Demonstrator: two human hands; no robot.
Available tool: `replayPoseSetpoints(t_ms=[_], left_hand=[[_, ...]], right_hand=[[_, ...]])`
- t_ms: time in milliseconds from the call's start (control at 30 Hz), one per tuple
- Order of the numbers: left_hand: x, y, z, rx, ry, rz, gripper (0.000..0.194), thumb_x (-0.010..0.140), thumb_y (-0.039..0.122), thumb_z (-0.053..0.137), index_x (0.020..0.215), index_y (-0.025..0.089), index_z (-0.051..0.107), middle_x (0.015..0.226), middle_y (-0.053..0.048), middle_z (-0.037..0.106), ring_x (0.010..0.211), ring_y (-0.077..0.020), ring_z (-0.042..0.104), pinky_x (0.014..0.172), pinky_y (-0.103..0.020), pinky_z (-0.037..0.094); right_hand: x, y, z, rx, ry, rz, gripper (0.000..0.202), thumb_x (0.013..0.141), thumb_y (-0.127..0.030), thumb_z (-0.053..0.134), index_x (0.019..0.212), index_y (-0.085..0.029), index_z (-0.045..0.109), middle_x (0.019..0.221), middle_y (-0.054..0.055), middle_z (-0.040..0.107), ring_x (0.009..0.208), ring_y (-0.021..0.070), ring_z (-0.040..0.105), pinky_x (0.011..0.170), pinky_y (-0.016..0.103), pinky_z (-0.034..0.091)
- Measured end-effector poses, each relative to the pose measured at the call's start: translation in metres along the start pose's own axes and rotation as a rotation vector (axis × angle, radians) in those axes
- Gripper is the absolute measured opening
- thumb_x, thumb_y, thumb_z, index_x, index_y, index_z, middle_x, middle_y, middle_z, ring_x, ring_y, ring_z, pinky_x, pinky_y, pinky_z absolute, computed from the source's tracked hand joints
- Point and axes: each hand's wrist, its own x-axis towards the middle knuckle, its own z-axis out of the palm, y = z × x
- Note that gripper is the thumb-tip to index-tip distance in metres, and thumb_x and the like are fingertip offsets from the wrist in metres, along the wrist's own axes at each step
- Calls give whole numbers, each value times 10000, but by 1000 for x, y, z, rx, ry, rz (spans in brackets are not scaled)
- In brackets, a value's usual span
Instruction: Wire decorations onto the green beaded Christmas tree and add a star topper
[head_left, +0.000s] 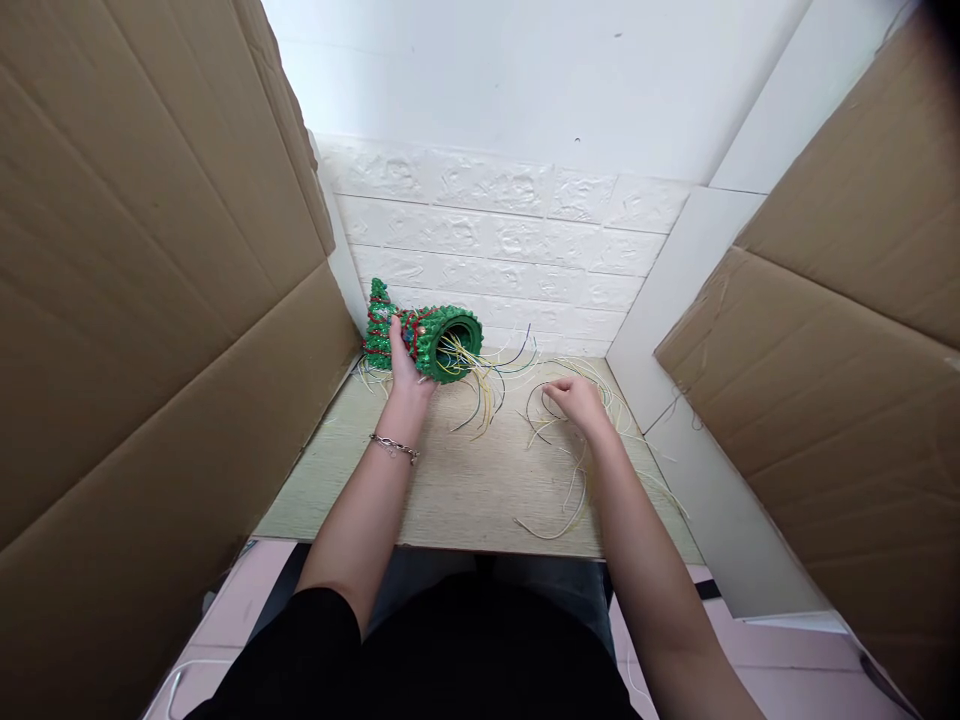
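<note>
Hands: two, both the wearer's. Left hand (409, 368) is wrapped around one green tree ornament (427, 345), fingers partly curled under it, thumb up along its near side; one bracelet (394, 447) on that wrist. Right hand (576, 400) is closed to a pinch, thumb and forefinger together on one thin dark wire (528, 410), which curves leftward in a loop. Green tree shapes: two visible, the held one and an upright tree (379, 335) just left of it; the overlap and the hand hide whether they join. The held ornament is at the back left of the table (465, 490), near the brick-patterned wall (502, 235). Its long axis lies roughly left to right, on its side, the round hollow mouth facing right and partly toward the wearer. The upright tree's axis is near vertical, tip up. Wires (487, 405) in yellow, white, green and dark tones spill from the mouth; too tangled to count. More pale wires (622, 415) lie around and beyond the right hand. Cardboard panels: one on the left (165, 250), one on the right (847, 340), flanking the table.
</note>
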Motion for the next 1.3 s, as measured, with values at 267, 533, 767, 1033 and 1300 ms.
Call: replayPoseSetpoints(t_ms=[267,533,767,1033,1300], left_hand=[[1,-1,-2,25,-19,-8,500,762,615,456,858,168,658,936,-95,682,1058,-270,583,952,-429,454],[2,-4,-3,47,-3,41,494,735,623,500,843,171,665,942,-94,683,1081,-279,570,959,-422,455],[1,-3,-2,36,9,15,500,748,621,477,832,164,663,935,-100,683,1068,-276,578,946,-416,463],[0,-2,0,24,21,31,460,764,595,475,797,174,659,874,-80,688,1022,-258,602,941,-411,464],[0,-3,-1,33,15,-27,485,759,595,486,847,146,650,843,-90,690,996,-261,615,936,-408,463]], right_hand=[[4,13,-19,-183,334,76,427,803,-515,427,962,-187,649,697,53,633,646,185,569,595,275,401],[-5,16,-32,-103,-582,223,350,633,-174,553,971,-205,637,437,-83,449,336,58,285,357,188,170],[-4,13,-5,-347,-480,6,322,539,-63,578,783,-222,714,544,-55,518,487,70,430,467,194,310],[-1,10,-2,-422,-245,-80,87,676,-191,566,676,-199,653,637,-6,600,605,125,518,566,230,357],[-15,-4,-8,110,749,-393,287,890,-361,291,1066,-206,456,1025,88,625,841,153,616,738,273,449]])
